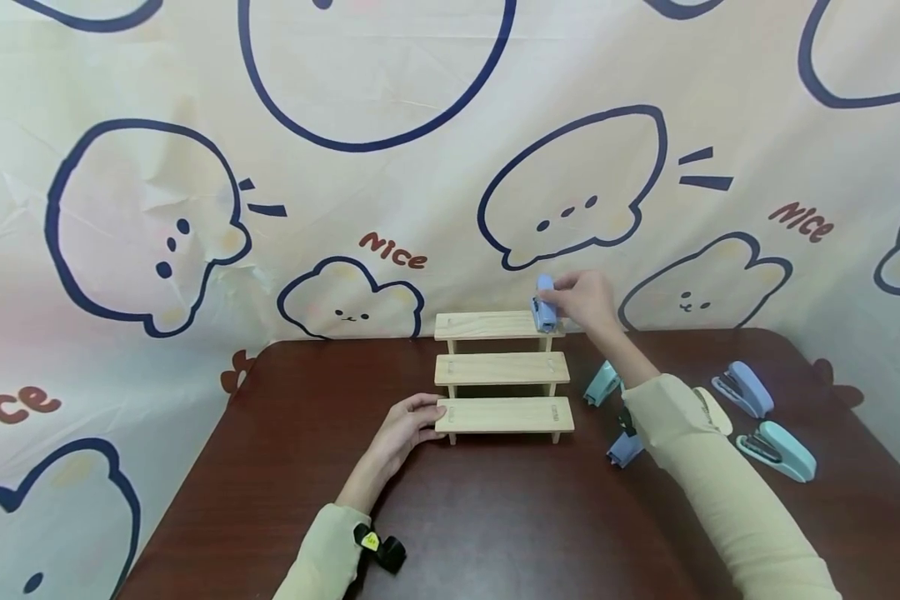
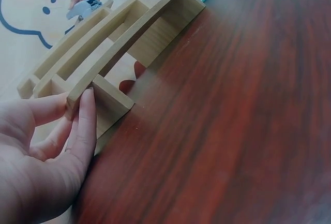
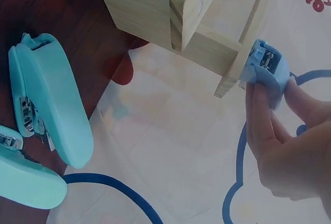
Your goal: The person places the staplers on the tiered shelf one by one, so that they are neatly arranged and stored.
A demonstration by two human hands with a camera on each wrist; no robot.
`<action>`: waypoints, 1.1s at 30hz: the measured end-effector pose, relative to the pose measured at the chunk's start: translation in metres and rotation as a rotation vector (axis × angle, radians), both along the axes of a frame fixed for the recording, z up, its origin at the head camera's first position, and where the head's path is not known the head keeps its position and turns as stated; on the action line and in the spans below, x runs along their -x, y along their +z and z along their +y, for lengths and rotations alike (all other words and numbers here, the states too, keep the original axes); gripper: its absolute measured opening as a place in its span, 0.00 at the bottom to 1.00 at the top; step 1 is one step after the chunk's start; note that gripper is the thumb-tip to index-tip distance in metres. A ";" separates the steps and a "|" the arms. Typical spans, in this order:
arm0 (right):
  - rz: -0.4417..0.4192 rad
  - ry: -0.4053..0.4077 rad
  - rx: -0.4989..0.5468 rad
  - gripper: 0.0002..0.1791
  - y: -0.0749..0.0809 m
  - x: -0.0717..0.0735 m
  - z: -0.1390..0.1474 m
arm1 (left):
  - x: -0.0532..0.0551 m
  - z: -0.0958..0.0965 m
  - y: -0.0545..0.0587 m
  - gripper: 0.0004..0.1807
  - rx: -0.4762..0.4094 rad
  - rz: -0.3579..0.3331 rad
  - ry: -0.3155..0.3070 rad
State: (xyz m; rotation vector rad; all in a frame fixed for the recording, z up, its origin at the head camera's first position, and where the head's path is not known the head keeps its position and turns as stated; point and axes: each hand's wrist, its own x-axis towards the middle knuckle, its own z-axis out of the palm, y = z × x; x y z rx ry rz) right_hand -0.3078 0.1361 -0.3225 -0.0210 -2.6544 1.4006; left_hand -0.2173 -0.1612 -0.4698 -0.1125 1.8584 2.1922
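A three-step wooden rack (image 1: 502, 368) stands near the back of the table. My left hand (image 1: 408, 425) pinches the left end of its lowest step; in the left wrist view the thumb (image 2: 49, 109) and fingers (image 2: 87, 120) grip the board's corner. At the right end of the top step, my right hand (image 1: 587, 298) holds a blue stapler (image 1: 544, 303) between thumb and fingers. The right wrist view shows this stapler (image 3: 269, 71) right at the top board's edge.
Right of the rack lie a teal stapler (image 1: 602, 383) and a blue one (image 1: 626, 448), partly behind my right sleeve. Farther right are a periwinkle stapler (image 1: 744, 389), a cream one (image 1: 714, 411) and another teal one (image 1: 778, 451). A printed cloth (image 1: 450, 192) hangs behind the table.
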 end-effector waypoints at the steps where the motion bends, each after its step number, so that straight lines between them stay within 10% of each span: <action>1: 0.009 -0.003 -0.005 0.19 -0.001 0.000 -0.001 | 0.000 0.000 0.000 0.18 -0.002 0.001 0.000; 19: 0.219 -0.059 -0.062 0.16 -0.014 -0.003 -0.017 | 0.001 -0.003 -0.001 0.19 0.018 0.015 0.004; 33: 0.072 -0.022 0.148 0.28 -0.029 -0.031 0.032 | 0.002 0.000 -0.002 0.18 0.003 0.005 -0.001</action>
